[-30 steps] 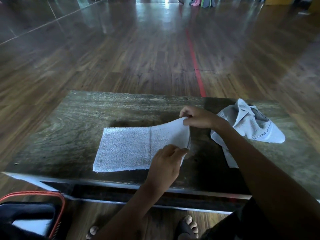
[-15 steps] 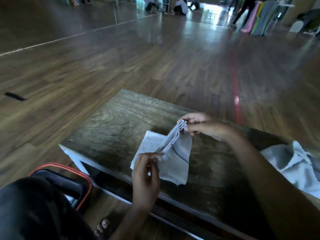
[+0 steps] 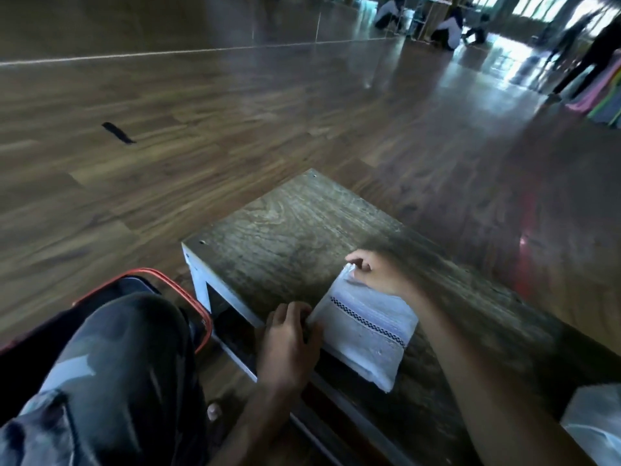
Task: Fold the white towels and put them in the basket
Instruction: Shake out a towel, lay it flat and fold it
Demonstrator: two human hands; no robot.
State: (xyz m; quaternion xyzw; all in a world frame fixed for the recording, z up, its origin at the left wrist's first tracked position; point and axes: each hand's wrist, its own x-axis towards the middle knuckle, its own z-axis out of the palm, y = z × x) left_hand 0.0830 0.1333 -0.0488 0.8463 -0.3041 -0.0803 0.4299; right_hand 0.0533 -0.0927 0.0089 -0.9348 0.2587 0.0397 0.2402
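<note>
A folded white towel (image 3: 366,334) with a dark checked stripe lies near the front edge of the low wooden table (image 3: 285,230). My left hand (image 3: 289,344) pinches the towel's near left corner. My right hand (image 3: 373,272) grips its far corner, fingers closed on the cloth. The basket (image 3: 191,297), dark with a red rim, stands on the floor left of the table, largely hidden behind my knee. A second, unfolded white towel (image 3: 594,422) shows at the lower right edge of the view.
My knee in dark patterned trousers (image 3: 117,381) fills the lower left. Polished wooden floor surrounds the table, with a dark mark (image 3: 117,132) on it. People sit and stand far off at the upper right (image 3: 447,28).
The towel went from a long strip to a small folded rectangle, now lying flat near the table's front edge. Both hands stayed on it. The view swung left, bringing basket and knee in.
</note>
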